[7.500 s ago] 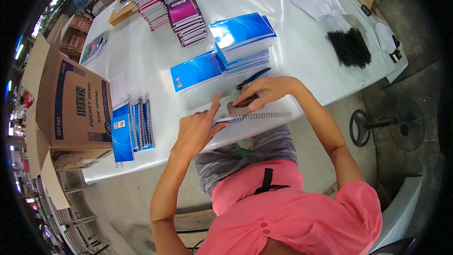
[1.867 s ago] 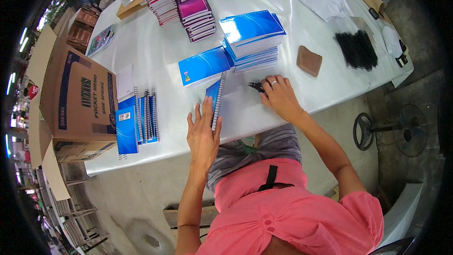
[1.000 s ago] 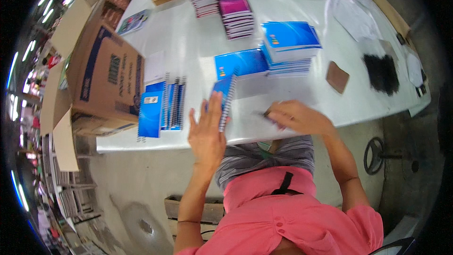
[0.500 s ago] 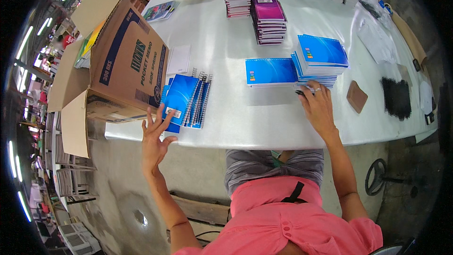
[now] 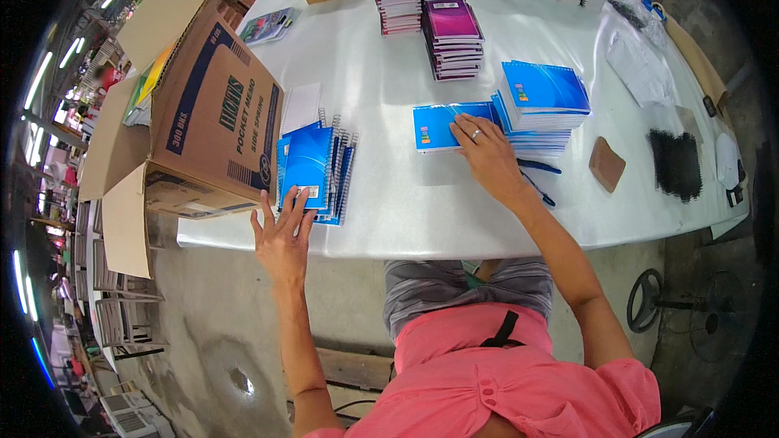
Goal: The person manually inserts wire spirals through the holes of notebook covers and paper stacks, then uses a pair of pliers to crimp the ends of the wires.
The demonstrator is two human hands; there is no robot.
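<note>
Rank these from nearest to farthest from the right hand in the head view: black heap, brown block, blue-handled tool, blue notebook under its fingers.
From the right hand:
1. Blue notebook, under the fingers.
2. Blue-handled tool, just right of the hand.
3. Brown block, farther right.
4. Black heap, right of the block.

Head view: the surface (image 5: pixel 393 212) is seen steeply from above, at close range beyond its near edge, through the left of two head-worn fisheye lenses. Both near corners are included; the far side is cropped. The left hand (image 5: pixel 284 235) and right hand (image 5: pixel 487 152) are framed above the wearer's torso (image 5: pixel 479 365).
</note>
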